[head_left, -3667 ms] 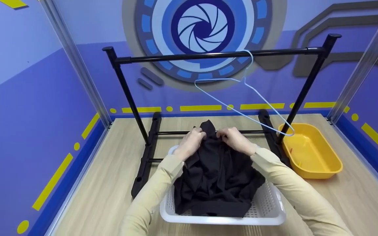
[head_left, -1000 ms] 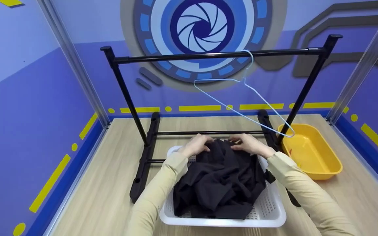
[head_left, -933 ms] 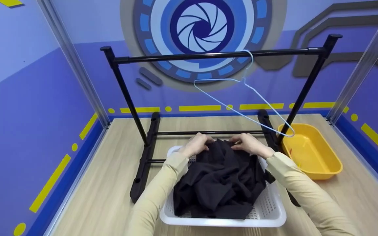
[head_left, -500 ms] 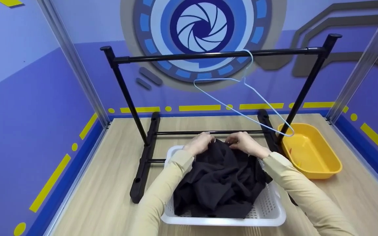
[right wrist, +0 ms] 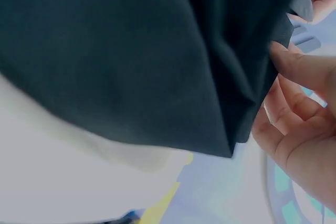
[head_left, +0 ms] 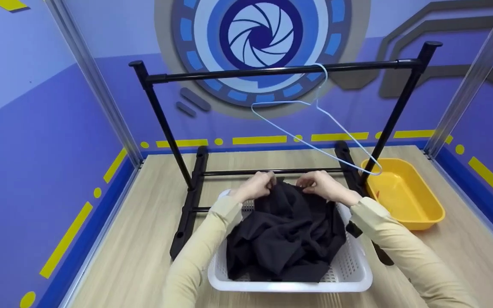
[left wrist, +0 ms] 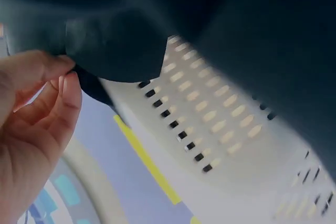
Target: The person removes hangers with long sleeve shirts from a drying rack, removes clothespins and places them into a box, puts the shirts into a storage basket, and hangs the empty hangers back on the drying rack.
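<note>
A crumpled black shirt [head_left: 289,239] lies heaped in a white perforated basket [head_left: 289,286]. At its far end, my left hand [head_left: 258,185] pinches the cloth between thumb and fingers. The left wrist view shows the left hand [left wrist: 37,98] holding the edge beside a collar-like flap [left wrist: 118,51]. My right hand [head_left: 321,186] grips the same end a little to the right. In the right wrist view, the right hand [right wrist: 299,108] has its thumb and fingers on the folded edge of the shirt [right wrist: 131,61]. Much of the shirt's shape is hidden in folds.
Behind the basket stands a black clothes rack [head_left: 238,73]. A light blue hanger [head_left: 315,146] hangs from its bar, above and beyond my hands. To the right is a yellow tub [head_left: 405,192] with small bits inside. Blue panels [head_left: 49,149] enclose the wooden tabletop [head_left: 122,239].
Compared with the earliest frame, the shirt's far end sits lower and more bunched. My right hand has moved slightly right. In the last second, both hands shifted only slightly along the edge.
</note>
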Demonstrator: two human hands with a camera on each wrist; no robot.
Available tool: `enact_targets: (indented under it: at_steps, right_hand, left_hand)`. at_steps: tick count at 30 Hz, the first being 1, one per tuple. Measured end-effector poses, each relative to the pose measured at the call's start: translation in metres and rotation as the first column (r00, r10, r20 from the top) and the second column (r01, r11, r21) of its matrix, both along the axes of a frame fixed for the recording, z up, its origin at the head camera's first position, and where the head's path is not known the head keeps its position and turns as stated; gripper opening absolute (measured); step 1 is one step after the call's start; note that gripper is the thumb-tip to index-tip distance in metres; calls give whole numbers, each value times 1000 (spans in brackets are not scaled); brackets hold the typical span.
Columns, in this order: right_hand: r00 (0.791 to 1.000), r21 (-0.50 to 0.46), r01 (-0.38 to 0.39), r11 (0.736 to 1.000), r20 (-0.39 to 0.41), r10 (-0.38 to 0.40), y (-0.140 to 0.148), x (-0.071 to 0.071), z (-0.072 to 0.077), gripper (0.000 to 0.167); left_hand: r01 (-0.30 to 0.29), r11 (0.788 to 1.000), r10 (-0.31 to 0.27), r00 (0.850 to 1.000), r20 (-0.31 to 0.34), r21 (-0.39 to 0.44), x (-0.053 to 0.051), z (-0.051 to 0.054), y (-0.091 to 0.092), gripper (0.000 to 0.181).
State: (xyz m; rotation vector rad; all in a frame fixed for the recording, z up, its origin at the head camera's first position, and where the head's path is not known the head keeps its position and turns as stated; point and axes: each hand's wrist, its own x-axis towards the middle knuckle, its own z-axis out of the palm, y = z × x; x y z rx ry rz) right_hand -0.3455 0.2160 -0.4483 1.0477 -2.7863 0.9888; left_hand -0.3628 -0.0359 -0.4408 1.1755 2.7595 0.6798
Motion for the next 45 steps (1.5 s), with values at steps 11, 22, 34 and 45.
enact_targets:
  at_steps: [11, 22, 34, 45]
  right_hand:
    - [969, 65, -232, 971, -67, 236, 9, 21, 17, 24]
    - [940, 254, -331, 909, 177, 293, -1, 46, 15, 15]
    - [870, 482, -374, 792, 478, 120, -16, 61, 3, 62]
    - [909, 388, -346, 854, 364, 203, -10, 61, -1, 57]
  left_hand:
    - [224, 965, -222, 975, 33, -133, 36, 22, -17, 30]
    - [269, 880, -208, 959, 191, -392, 68, 10, -4, 27]
    - [79, 685, 56, 985, 161, -724, 92, -7, 16, 85]
    - [13, 688, 102, 988, 115, -726, 96, -7, 20, 87]
